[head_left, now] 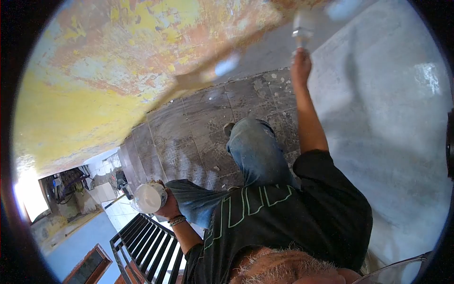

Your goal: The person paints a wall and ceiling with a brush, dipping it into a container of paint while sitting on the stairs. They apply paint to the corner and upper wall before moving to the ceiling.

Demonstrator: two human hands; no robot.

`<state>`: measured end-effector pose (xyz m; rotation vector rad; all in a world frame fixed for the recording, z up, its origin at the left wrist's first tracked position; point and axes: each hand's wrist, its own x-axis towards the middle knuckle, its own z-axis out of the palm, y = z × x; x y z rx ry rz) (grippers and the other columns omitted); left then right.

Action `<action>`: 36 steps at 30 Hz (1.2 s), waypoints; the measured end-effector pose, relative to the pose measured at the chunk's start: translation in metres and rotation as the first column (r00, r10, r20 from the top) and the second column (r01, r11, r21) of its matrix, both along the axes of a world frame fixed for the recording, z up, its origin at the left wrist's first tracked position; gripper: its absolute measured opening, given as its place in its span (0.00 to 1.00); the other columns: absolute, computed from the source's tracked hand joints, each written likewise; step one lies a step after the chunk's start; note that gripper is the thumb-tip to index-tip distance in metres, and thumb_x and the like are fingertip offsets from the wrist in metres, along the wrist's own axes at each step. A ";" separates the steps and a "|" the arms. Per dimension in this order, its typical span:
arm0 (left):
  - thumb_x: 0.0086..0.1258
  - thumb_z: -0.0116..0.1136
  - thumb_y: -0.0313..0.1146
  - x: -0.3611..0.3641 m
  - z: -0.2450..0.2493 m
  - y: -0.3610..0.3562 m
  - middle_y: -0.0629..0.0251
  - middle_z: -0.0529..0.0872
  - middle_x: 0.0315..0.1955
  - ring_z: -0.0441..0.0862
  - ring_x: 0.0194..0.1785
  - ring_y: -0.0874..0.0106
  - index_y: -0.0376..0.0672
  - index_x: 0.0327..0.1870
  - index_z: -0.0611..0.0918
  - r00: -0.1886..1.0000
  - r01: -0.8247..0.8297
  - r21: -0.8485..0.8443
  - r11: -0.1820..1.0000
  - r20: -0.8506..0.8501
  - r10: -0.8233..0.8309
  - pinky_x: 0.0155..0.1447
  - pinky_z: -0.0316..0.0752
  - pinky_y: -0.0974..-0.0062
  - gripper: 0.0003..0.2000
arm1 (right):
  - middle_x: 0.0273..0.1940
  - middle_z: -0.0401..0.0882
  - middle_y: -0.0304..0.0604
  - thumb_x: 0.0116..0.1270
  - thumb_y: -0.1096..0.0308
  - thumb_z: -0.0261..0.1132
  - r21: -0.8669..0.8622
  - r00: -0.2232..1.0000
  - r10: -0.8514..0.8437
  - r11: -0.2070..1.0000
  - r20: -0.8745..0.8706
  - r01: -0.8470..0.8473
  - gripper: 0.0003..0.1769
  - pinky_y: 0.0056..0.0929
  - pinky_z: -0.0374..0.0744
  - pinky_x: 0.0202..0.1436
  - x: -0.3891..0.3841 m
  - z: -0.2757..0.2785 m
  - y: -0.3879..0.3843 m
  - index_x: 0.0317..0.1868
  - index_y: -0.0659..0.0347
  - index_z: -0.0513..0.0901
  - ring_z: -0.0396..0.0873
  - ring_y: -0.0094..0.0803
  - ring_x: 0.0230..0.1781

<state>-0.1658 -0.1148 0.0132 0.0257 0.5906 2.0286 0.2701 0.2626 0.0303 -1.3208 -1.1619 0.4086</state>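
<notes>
My right hand (301, 65) reaches far forward, its fingers wrapped round the handle of a paintbrush (302, 29). The brush head is blurred and overlaps the grey lower band of the wall near the corner. Held low on the other side, a round tub of white paint (148, 198) is gripped in my left hand (169, 206), which curls round its side. White paint shows across the tub's wide mouth. A chain bracelet circles my left wrist.
The wall ahead (142, 52) has patchy, peeling yellow paint. A smooth pale grey-white wall (392, 128) rises on the right. Dusty dark tiles (189, 120) with small flakes cover the floor. Black metal railings (150, 244) stand at the lower left, near a blue wall (82, 244).
</notes>
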 end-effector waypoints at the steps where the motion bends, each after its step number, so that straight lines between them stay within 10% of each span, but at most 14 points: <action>1: 0.61 0.45 0.49 0.005 0.003 0.000 0.54 0.69 0.52 0.67 0.56 0.55 0.42 0.58 0.63 0.851 -0.127 -0.288 0.949 -0.523 -0.045 0.48 0.74 0.58 0.27 | 0.22 0.70 0.46 0.64 0.51 0.49 0.023 0.983 -0.001 1.000 0.183 -0.004 0.22 0.35 0.68 0.31 -0.018 -0.013 -0.003 0.32 0.66 0.71 0.69 0.39 0.24; 2: 0.61 0.44 0.49 0.008 0.004 0.001 0.54 0.69 0.52 0.67 0.56 0.57 0.43 0.58 0.62 0.466 -0.377 -0.440 0.815 -0.851 -0.244 0.48 0.73 0.57 0.27 | 0.26 0.72 0.49 0.65 0.52 0.48 -0.143 0.959 0.050 0.990 0.280 -0.010 0.21 0.37 0.69 0.33 -0.025 -0.038 -0.001 0.34 0.66 0.71 0.71 0.43 0.28; 3: 0.61 0.44 0.49 0.001 -0.002 -0.002 0.54 0.69 0.52 0.67 0.56 0.57 0.43 0.58 0.62 0.466 -0.384 -0.443 0.810 -0.851 -0.245 0.48 0.73 0.57 0.27 | 0.29 0.74 0.52 0.65 0.53 0.47 -0.310 0.923 0.117 0.951 0.366 0.002 0.21 0.40 0.70 0.34 -0.030 -0.069 -0.001 0.35 0.67 0.72 0.73 0.48 0.31; 5: 0.61 0.44 0.51 -0.018 -0.015 -0.017 0.55 0.70 0.51 0.68 0.56 0.58 0.46 0.60 0.58 0.976 -0.129 -0.168 0.977 -0.197 0.094 0.50 0.72 0.56 0.29 | 0.40 0.74 0.56 0.64 0.53 0.47 -0.529 0.894 0.179 0.845 0.410 0.073 0.21 0.42 0.71 0.40 -0.033 -0.112 -0.011 0.41 0.66 0.72 0.73 0.52 0.41; 7: 0.62 0.43 0.52 -0.017 -0.014 -0.023 0.55 0.70 0.51 0.68 0.56 0.58 0.46 0.60 0.58 0.958 -0.178 -0.212 0.961 -0.258 0.121 0.50 0.72 0.56 0.29 | 0.35 0.75 0.61 0.61 0.45 0.47 -0.467 0.787 0.243 0.882 0.568 0.064 0.29 0.45 0.70 0.41 -0.022 -0.177 -0.033 0.39 0.69 0.74 0.74 0.54 0.39; 9: 0.62 0.42 0.52 -0.015 -0.012 -0.026 0.55 0.70 0.51 0.68 0.55 0.58 0.46 0.60 0.58 0.938 -0.229 -0.246 0.942 -0.316 0.145 0.50 0.72 0.56 0.29 | 0.35 0.75 0.62 0.61 0.46 0.47 -0.784 0.807 0.354 0.587 0.473 0.202 0.30 0.45 0.71 0.41 -0.016 -0.206 -0.047 0.41 0.70 0.74 0.74 0.55 0.38; 14: 0.60 0.48 0.46 -0.012 -0.017 -0.026 0.51 0.68 0.52 0.67 0.55 0.57 0.39 0.57 0.63 0.942 -0.215 -0.229 0.949 -0.305 0.139 0.46 0.74 0.63 0.28 | 0.30 0.77 0.55 0.61 0.48 0.49 -0.556 0.790 0.232 0.816 0.568 0.160 0.28 0.40 0.72 0.35 -0.014 -0.119 -0.019 0.36 0.70 0.76 0.77 0.48 0.32; 20: 0.60 0.46 0.51 0.001 -0.009 -0.004 0.52 0.70 0.50 0.69 0.54 0.55 0.44 0.58 0.63 0.993 -0.077 -0.090 0.993 -0.093 0.069 0.45 0.75 0.62 0.27 | 0.26 0.74 0.53 0.63 0.51 0.49 -0.412 0.996 0.084 0.908 0.010 -0.073 0.24 0.43 0.69 0.35 0.001 -0.042 -0.042 0.30 0.69 0.75 0.74 0.49 0.31; 22: 0.60 0.46 0.52 -0.002 -0.013 -0.003 0.52 0.70 0.50 0.69 0.53 0.55 0.45 0.58 0.63 0.984 -0.100 -0.158 0.982 -0.162 0.074 0.44 0.75 0.62 0.28 | 0.21 0.72 0.40 0.61 0.53 0.55 -0.277 0.998 -0.047 0.959 0.031 0.054 0.21 0.26 0.64 0.18 0.020 -0.088 -0.041 0.28 0.67 0.75 0.71 0.27 0.17; 25: 0.59 0.46 0.54 -0.005 -0.014 -0.001 0.52 0.71 0.49 0.70 0.53 0.55 0.45 0.58 0.63 0.975 -0.125 -0.189 0.974 -0.203 0.086 0.42 0.76 0.62 0.29 | 0.21 0.73 0.42 0.60 0.52 0.55 -0.734 0.983 0.091 0.676 0.162 0.058 0.22 0.28 0.64 0.17 0.034 -0.137 -0.029 0.31 0.68 0.75 0.70 0.29 0.15; 29: 0.59 0.45 0.57 -0.004 -0.012 -0.003 0.53 0.71 0.49 0.71 0.51 0.55 0.45 0.57 0.65 0.973 -0.117 -0.196 0.974 -0.221 0.073 0.42 0.76 0.62 0.30 | 0.21 0.74 0.43 0.60 0.52 0.55 -0.784 0.874 0.185 0.552 0.448 0.285 0.22 0.31 0.67 0.19 0.047 -0.204 0.000 0.32 0.68 0.76 0.71 0.31 0.16; 36: 0.58 0.46 0.55 -0.011 -0.025 -0.004 0.55 0.71 0.50 0.70 0.52 0.56 0.44 0.56 0.65 0.995 -0.090 -0.076 0.993 -0.053 0.086 0.43 0.75 0.62 0.30 | 0.31 0.78 0.48 0.59 0.53 0.54 -0.574 0.962 0.160 0.819 0.220 -0.005 0.22 0.36 0.71 0.36 0.055 0.001 -0.004 0.36 0.69 0.76 0.76 0.40 0.31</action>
